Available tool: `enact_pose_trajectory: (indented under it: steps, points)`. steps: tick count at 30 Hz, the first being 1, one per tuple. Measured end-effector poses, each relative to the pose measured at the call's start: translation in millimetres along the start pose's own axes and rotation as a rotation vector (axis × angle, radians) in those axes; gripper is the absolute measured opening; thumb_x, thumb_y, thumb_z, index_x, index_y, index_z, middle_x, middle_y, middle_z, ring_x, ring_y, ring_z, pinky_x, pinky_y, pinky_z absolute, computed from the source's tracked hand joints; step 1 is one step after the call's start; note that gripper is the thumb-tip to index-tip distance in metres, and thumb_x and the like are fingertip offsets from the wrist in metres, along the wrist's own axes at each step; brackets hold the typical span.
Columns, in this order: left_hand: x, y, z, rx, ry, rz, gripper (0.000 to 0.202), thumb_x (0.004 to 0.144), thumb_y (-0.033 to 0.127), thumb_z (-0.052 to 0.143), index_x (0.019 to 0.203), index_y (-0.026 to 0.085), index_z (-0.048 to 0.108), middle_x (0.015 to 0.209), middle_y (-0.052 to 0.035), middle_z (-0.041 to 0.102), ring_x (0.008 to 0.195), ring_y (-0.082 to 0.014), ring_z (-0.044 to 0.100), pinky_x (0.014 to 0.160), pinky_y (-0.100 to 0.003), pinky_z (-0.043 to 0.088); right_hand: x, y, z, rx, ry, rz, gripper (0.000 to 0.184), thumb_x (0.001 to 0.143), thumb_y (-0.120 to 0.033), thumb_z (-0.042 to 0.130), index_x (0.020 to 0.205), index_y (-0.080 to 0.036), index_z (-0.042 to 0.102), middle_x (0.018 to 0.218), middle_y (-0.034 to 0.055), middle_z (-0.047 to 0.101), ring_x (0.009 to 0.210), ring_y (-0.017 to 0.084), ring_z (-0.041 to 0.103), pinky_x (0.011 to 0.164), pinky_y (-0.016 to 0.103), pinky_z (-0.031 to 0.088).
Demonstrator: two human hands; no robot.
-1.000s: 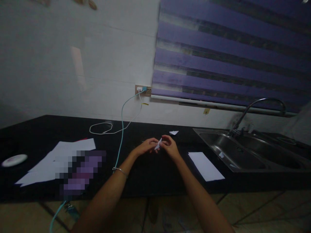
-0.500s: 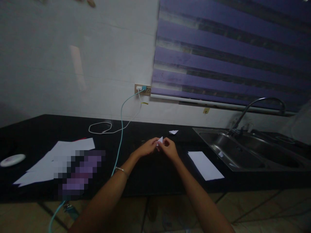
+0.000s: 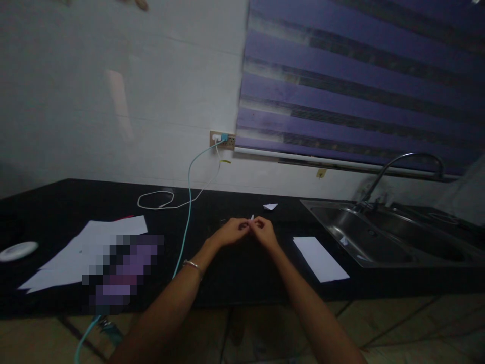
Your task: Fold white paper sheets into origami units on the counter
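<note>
Between my two hands is a small folded white paper point(image 3: 252, 217), of which only a pointed tip shows above the fingers. My left hand point(image 3: 232, 231) pinches it from the left, and my right hand point(image 3: 262, 231) pinches it from the right, with the fingertips meeting. The rest of the folded paper is hidden by the fingers. Just beyond my right hand, a folded paper boat point(image 3: 270, 207) rests on the black counter point(image 3: 242, 275). Right of my right forearm lies a white paper sheet point(image 3: 320, 259).
A steel sink point(image 3: 364, 235) with a curved faucet point(image 3: 401, 157) is at the right. White papers point(image 3: 91, 242) and a blurred-out purple object point(image 3: 129, 273) lie left, near a white round object point(image 3: 18, 251). A teal cable point(image 3: 188, 217) and a white cable point(image 3: 155, 208) cross the counter from the wall outlet point(image 3: 223, 139).
My fingers have closed further over the folded paper, so less of it shows. My left hand has turned slightly and sits a little lower. The other things have stayed put.
</note>
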State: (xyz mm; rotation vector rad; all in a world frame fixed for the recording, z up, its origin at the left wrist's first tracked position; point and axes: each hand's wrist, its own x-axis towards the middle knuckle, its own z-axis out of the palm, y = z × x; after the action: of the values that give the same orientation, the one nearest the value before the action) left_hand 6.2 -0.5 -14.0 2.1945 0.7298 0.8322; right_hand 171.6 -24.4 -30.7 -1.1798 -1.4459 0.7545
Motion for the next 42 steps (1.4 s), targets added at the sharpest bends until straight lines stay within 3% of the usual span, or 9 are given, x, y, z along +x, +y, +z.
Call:
enact_pose_trajectory:
  steps: [4, 9, 12, 19, 25, 30, 37, 42]
  points:
    - [-0.4, -1.2, -2.0, -0.111, 0.026, 0.0, 0.037, 0.088, 0.039, 0.047, 0.106, 0.013, 0.067, 0.103, -0.0078, 0.068, 0.092, -0.0189, 0.061, 0.082, -0.027, 0.044, 0.7, 1.8, 0.4, 0.124, -0.053, 0.077, 0.033, 0.068, -0.047, 0.069, 0.073, -0.018, 0.056, 0.057, 0.0011, 0.062, 0.047, 0.013, 0.055, 0.042, 0.021, 0.037]
    - [1.4, -6.2, 0.5, -0.316, 0.032, -0.155, 0.047, 0.085, 0.048, 0.05, 0.115, 0.012, 0.058, 0.083, -0.0051, 0.066, 0.061, -0.0118, 0.055, 0.052, -0.021, 0.039, -1.6, -2.9, -0.6, 0.173, -0.13, 0.06, 0.033, 0.07, -0.047, 0.068, 0.076, -0.019, 0.052, 0.053, -0.0027, 0.059, 0.042, 0.011, 0.051, 0.04, 0.02, 0.037]
    - [2.4, -7.2, 0.9, -0.403, -0.02, -0.138, 0.047, 0.083, 0.05, 0.052, 0.11, 0.012, 0.058, 0.082, -0.0051, 0.065, 0.06, -0.0111, 0.055, 0.048, -0.019, 0.036, -2.3, -4.7, -2.9, 0.177, -0.2, 0.039, 0.03, 0.071, -0.044, 0.067, 0.08, -0.019, 0.053, 0.057, -0.0025, 0.061, 0.046, 0.011, 0.053, 0.042, 0.019, 0.037]
    - [1.0, -7.0, -2.8, -0.427, -0.028, -0.155, 0.04, 0.08, 0.051, 0.056, 0.097, 0.015, 0.053, 0.077, -0.002, 0.062, 0.063, -0.0106, 0.056, 0.048, -0.018, 0.037, -2.9, -5.7, -7.4, 0.142, -0.289, 0.026, 0.027, 0.074, -0.041, 0.065, 0.083, -0.019, 0.053, 0.062, -0.0023, 0.062, 0.053, 0.012, 0.057, 0.047, 0.021, 0.041]
    - [1.0, -11.0, -0.2, -0.412, -0.032, -0.138, 0.041, 0.083, 0.052, 0.054, 0.102, 0.016, 0.051, 0.081, -0.0021, 0.062, 0.064, -0.0106, 0.057, 0.051, -0.019, 0.039, -4.7, -5.0, -5.8, 0.186, -0.275, 0.016, 0.032, 0.074, -0.045, 0.065, 0.087, -0.02, 0.051, 0.063, -0.0024, 0.061, 0.053, 0.012, 0.058, 0.045, 0.021, 0.042]
    - [0.2, -12.0, 4.0, -0.4, 0.042, -0.071, 0.039, 0.079, 0.047, 0.061, 0.1, 0.016, 0.049, 0.085, -0.0027, 0.062, 0.077, -0.0131, 0.061, 0.071, -0.025, 0.046, -4.6, -4.2, -4.1, 0.2, -0.277, -0.009, 0.035, 0.073, -0.048, 0.065, 0.087, -0.02, 0.051, 0.063, -0.0021, 0.061, 0.052, 0.012, 0.058, 0.044, 0.021, 0.044]
    - [2.0, -15.0, 3.9, -0.443, 0.014, -0.028, 0.039, 0.079, 0.042, 0.064, 0.102, 0.015, 0.048, 0.08, -0.0011, 0.061, 0.075, -0.0129, 0.061, 0.073, -0.027, 0.046, -5.2, -10.2, -6.4, 0.282, -0.264, 0.015, 0.035, 0.071, -0.045, 0.068, 0.087, -0.021, 0.049, 0.066, -0.0023, 0.061, 0.054, 0.014, 0.059, 0.044, 0.022, 0.046]
    - [-0.7, -11.1, -0.2, -0.396, -0.017, 0.004, 0.035, 0.084, 0.041, 0.057, 0.105, 0.014, 0.049, 0.081, -0.004, 0.063, 0.077, -0.0144, 0.061, 0.075, -0.028, 0.046, -9.4, -15.1, -5.9, 0.263, -0.266, -0.004, 0.03, 0.076, -0.044, 0.061, 0.09, -0.023, 0.046, 0.068, -0.0022, 0.061, 0.056, 0.014, 0.059, 0.047, 0.023, 0.046]
